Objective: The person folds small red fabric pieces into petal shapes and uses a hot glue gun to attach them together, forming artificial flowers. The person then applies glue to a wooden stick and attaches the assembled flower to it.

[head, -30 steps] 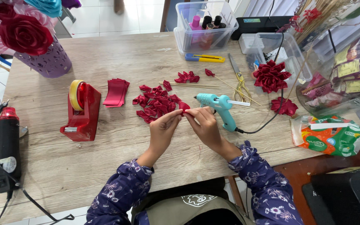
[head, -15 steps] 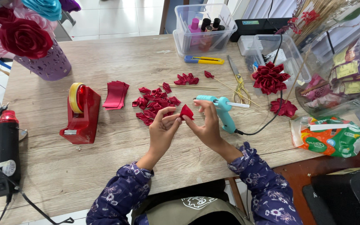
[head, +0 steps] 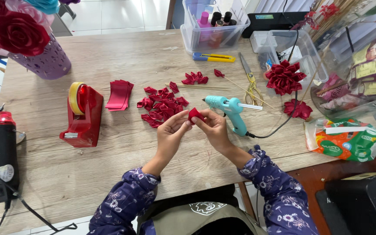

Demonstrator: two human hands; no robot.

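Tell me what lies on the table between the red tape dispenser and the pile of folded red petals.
In the head view, a small stack of flat red ribbon pieces lies between the red tape dispenser and the pile of folded red petals; bare wood either side.

**Red ribbon piece, pinched between both hands**

Small folded red ribbon piece (head: 195, 115): satin, glossy, bent into a petal-like shape. Held just above the wooden table, near its front-centre, by fingertips of left hand (head: 170, 132) and right hand (head: 214, 128). Mostly covered by the fingers; only the top fold shows.
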